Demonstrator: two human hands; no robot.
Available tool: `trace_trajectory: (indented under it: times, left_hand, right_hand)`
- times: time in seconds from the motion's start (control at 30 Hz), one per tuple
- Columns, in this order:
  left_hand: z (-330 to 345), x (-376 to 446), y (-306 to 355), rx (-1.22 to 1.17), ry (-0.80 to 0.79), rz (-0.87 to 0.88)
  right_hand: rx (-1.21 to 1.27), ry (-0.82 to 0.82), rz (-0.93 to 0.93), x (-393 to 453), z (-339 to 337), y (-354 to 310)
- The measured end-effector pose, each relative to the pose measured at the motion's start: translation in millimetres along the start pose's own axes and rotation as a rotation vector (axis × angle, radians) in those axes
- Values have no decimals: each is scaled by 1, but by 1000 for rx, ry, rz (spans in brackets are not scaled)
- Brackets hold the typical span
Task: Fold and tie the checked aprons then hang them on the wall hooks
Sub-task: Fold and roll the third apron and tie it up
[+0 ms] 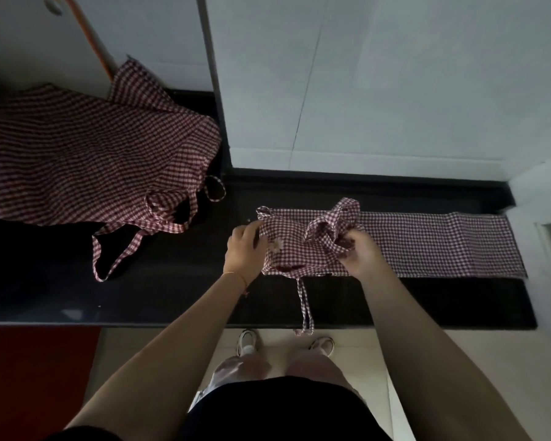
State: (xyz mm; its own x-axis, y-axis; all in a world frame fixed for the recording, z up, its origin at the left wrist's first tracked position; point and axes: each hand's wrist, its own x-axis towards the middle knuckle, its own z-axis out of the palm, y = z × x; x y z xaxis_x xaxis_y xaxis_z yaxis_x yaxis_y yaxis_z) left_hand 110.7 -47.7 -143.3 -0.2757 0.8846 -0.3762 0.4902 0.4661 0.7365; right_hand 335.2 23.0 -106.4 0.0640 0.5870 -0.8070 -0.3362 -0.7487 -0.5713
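Note:
A red-and-white checked apron [427,246] lies folded into a long narrow strip on the black counter [172,297]. My left hand [244,249] grips the strip's left end. My right hand [358,249] pinches the bunched straps [331,224] piled on top of the strip. One strap [306,307] hangs over the counter's front edge. A second checked apron [86,154] lies spread and crumpled at the left, its straps [124,246] looping onto the counter.
White wall panels [379,74] rise right behind the counter, with a corner jutting out above the folded apron. An orange handle [89,36] leans at the top left. A red mat [35,377] lies on the floor at the lower left.

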Motion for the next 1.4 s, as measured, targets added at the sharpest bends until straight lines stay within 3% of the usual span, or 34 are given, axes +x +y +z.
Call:
trace_trajectory:
  times: [0.27, 0.37, 0.47, 0.53, 0.6, 0.67, 0.73, 0.8, 0.87, 1.0, 1.07, 1.17, 1.23, 1.3, 1.4]
  left_hand:
    - [29, -7, 0, 578, -134, 30]
    - [31, -6, 4, 633, -101, 15]
    - [40, -4, 14, 620, -32, -29]
    - [47, -4, 21, 571, 125, 11]
    - [57, -4, 27, 486, 212, 142]
    - [65, -6, 31, 423, 150, 271]
    - [73, -6, 32, 456, 23, 297]
    - [76, -5, 30, 575, -137, 260]
    - [78, -2, 28, 654, -230, 240]
    - [78, 3, 29, 495, -175, 216]
    - [77, 6, 33, 339, -142, 158]
    - [73, 7, 41, 190, -112, 93]
    - [72, 6, 42, 188, -113, 102]
    - [72, 4, 39, 213, -143, 125]
    - [76, 5, 31, 313, -195, 155]
  right_hand:
    - [51, 260, -54, 18, -41, -20]
    - [69, 423, -52, 25, -61, -27]
    - [-21, 459, -4, 36, -77, -30]
    - [-157, 517, -34, 36, -78, -30]
    - [-406, 598, -193, 39, -78, -31]
    - [-711, 599, -394, 41, -76, -31]
    - [-902, 472, -479, 46, -73, -32]
    - [-1000, 268, -392, 50, -69, -34]
    - [-1208, 173, -296, 52, -67, -38]
    - [-1470, 287, -329, 58, -75, -36]
    - [-1294, 311, -344, 52, -76, -41]
    - [-595, 369, -154, 43, -72, -61]
    - [-288, 408, -100, 37, -77, -73]
    - [-166, 473, -95, 33, -85, -80]
    - [-237, 512, 7, 29, -94, -82]
